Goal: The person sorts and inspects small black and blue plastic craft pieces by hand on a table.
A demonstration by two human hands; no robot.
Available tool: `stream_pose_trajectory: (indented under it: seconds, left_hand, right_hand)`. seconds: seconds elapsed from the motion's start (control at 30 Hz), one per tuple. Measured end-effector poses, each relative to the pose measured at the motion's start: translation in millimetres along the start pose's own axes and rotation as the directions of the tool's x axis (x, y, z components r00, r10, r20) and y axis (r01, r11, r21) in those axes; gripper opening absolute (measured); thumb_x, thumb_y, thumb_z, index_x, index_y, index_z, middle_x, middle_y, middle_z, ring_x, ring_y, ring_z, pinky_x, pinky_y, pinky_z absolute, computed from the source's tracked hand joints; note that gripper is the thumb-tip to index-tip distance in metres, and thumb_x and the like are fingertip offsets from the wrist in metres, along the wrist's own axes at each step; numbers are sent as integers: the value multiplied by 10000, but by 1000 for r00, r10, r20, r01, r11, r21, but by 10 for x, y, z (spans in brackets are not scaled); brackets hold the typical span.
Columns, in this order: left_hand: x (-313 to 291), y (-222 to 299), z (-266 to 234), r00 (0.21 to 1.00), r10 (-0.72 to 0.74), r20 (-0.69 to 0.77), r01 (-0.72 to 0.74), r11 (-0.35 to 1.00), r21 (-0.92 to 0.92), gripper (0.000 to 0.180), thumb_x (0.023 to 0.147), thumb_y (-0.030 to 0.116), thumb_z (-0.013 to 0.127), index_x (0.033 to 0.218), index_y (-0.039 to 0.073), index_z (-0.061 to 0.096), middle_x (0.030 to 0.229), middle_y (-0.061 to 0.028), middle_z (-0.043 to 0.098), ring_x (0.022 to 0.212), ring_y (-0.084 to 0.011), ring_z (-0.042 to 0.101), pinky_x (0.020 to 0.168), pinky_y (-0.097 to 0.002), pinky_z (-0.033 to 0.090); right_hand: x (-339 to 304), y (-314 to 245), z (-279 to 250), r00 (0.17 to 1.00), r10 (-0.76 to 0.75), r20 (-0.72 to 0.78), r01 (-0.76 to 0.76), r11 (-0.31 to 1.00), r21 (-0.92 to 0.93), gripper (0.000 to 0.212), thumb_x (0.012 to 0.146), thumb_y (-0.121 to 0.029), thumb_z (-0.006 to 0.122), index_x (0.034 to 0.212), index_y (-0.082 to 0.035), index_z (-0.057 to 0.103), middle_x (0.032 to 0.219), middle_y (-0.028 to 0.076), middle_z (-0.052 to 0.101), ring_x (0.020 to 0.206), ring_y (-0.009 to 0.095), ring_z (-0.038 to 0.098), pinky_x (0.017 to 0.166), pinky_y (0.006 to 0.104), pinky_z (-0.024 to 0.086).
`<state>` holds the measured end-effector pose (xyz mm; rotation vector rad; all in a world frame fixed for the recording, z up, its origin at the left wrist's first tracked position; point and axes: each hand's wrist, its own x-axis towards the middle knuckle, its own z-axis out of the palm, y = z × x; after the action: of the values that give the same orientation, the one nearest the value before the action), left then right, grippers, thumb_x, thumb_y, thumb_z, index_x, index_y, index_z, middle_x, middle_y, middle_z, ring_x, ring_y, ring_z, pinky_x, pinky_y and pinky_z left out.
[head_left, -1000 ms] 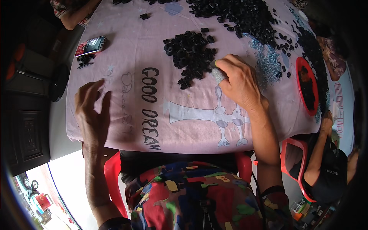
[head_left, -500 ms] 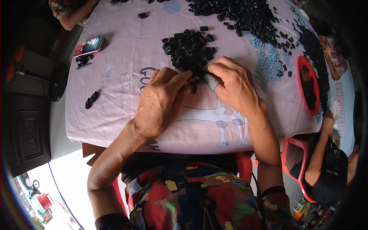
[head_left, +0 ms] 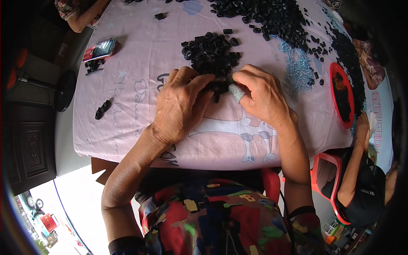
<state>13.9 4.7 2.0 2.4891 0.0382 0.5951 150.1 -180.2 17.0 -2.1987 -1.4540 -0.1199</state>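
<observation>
Both of my hands work at the near edge of a small pile of black ribbed parts, which look like short plastic sleeves. My left hand is curled, thumb and index finger closing on a small black part. Facing it, my right hand pinches at a black part between the two hands. Grey tape wraps the right thumb, and a yellowish band shows near the index fingertip. The fingers partly hide the held parts.
The pink printed tablecloth bears a larger black heap, small clear bluish pieces and a red tray of dark parts. A red phone lies left, near joined black parts. Other people sit at the left and right edges.
My hands stay at the pile's near edge with only slight finger shifts. The left hand and forearm have moved a little to the right.
</observation>
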Motion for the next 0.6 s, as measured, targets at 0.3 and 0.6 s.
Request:
stream_pose_trajectory:
  seconds: [0.3,0.6]
  left_hand:
    - [-5,-8,-51,995,-75,61,81,989,-120,237,872,88,695,1107,56,688,987,-139,630,916,-310,628,802,-404,533]
    - [-14,-27,-21,991,-132,26,135,976,-168,242,881,48,688,1122,37,675,965,-142,627,840,-292,653,744,-388,546]
  right_hand:
    - [-13,36,-36,1000,-5,-13,5,1000,-27,248,722,50,650,955,-27,619,885,104,640,821,305,677,695,409,554]
    - [-31,-5,-11,998,5,55,0,996,-89,277,736,75,603,997,-7,557,958,153,605,857,368,639,734,447,514]
